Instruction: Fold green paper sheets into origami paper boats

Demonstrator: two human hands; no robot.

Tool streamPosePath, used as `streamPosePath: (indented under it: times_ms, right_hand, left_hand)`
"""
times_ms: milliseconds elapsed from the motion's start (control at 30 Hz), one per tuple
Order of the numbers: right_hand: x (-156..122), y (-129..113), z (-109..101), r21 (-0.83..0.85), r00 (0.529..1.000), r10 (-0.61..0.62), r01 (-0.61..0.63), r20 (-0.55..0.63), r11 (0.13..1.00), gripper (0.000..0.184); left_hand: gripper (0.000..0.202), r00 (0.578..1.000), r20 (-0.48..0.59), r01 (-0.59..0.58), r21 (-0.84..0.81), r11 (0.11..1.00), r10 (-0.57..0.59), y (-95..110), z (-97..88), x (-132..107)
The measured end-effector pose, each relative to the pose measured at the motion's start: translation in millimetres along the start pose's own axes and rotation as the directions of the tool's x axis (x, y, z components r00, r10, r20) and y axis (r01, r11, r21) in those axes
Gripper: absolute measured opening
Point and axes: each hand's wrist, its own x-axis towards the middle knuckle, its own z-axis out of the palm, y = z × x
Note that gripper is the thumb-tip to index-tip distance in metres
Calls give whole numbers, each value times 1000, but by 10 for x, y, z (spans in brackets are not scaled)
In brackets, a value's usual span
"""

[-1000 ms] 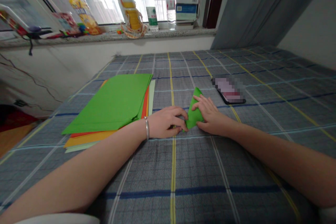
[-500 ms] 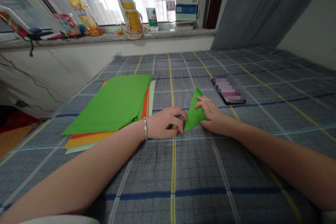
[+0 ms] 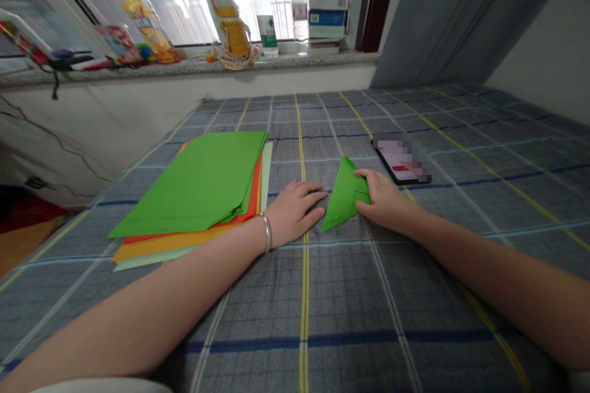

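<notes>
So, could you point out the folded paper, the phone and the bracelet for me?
Folded paper point(image 3: 341, 198): head view, on its green upper face.
Phone point(image 3: 400, 161): head view, middle of the screen.
Bracelet point(image 3: 268, 233): head view, on its silver band.

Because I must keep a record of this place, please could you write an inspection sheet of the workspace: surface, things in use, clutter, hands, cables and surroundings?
Surface: gray plaid cloth with blue, yellow and white stripes.
Things in use: folded green paper; paper stack at left, green on top, red, orange and pale sheets showing beneath.
Clutter: phone, lying beyond the right hand.
Hands: right hand grips the folded paper's right side; left hand is spread beside it, contact not certain.
Cables: thin dark cables along the wall at left, away from the papers.
Surroundings: windowsill with bottles and boxes; gray curtain at right.
</notes>
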Motion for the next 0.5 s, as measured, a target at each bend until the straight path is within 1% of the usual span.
streamPosePath:
  times_ms: [100,167,233,333,400,433,500]
  right_hand:
    - [3,-28,-23,22,1000,-16,17,-19,1000,59]
    - [7,-49,-36,64,1000,-10,12,-30,998,62]
    - [13,-67,-47,134,999,2,3,-40,991,64]
    - [25,-82,-63,269,997,2,18,-72,963,66]
    - [35,-80,-65,359,995,-13,48,-100,932,69]
    - [39,-77,-61,403,994,-20,62,-107,913,72]
    - [47,-72,-44,489,994,-29,79,-110,869,78]
  left_hand:
    - [41,998,30,52,45,998,-53,85,18,-17]
    - [44,995,39,92,15,996,-93,131,27,-20]
    - [47,991,37,134,-49,990,-132,154,36,-16]
    - [48,978,-6,202,-183,962,-206,151,54,-4]
    - [45,968,-48,219,-306,927,-245,142,71,5]
    - [42,963,-64,218,-381,899,-261,139,80,10]
    - [39,954,-62,215,-540,814,-293,141,96,21]
